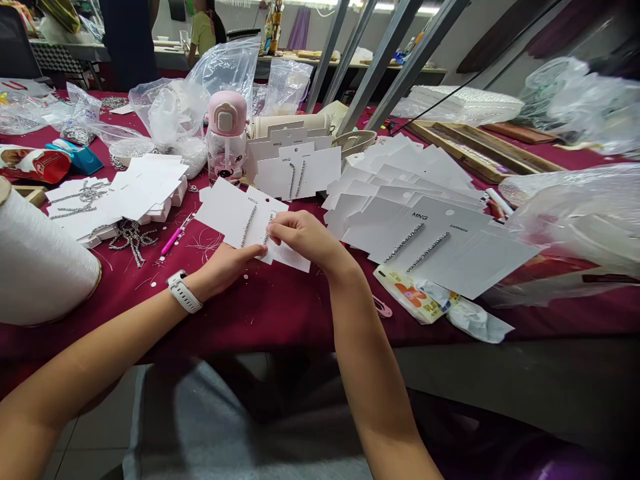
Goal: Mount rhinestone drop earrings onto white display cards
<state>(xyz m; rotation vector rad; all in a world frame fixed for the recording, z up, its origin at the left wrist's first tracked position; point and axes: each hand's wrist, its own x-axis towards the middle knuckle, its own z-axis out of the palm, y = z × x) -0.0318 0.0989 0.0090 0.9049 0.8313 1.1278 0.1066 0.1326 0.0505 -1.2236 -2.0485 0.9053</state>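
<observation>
A white earring card (227,212) printed MNG is held over the table in front of me. My left hand (233,263) grips its lower edge, with the thumb lying across the front. Two silver chain earrings hang on the card; the left earring (249,227) shows in full. My right hand (295,233) pinches the right earring (267,233) between thumb and fingertips, covering part of it. Behind, another card with two earrings (300,177) leans upright. To the right lies a fanned stack of cards (425,213), its front one bearing two earrings.
A pink-lidded bottle (227,140) stands behind the card. On the left are a large white thread spool (45,257), a pink pen-like tool (173,241), loose silver chains (133,240) and more white cards (145,187). A yellow packet (415,293) lies at the front right. Metal bars (370,73) rise behind.
</observation>
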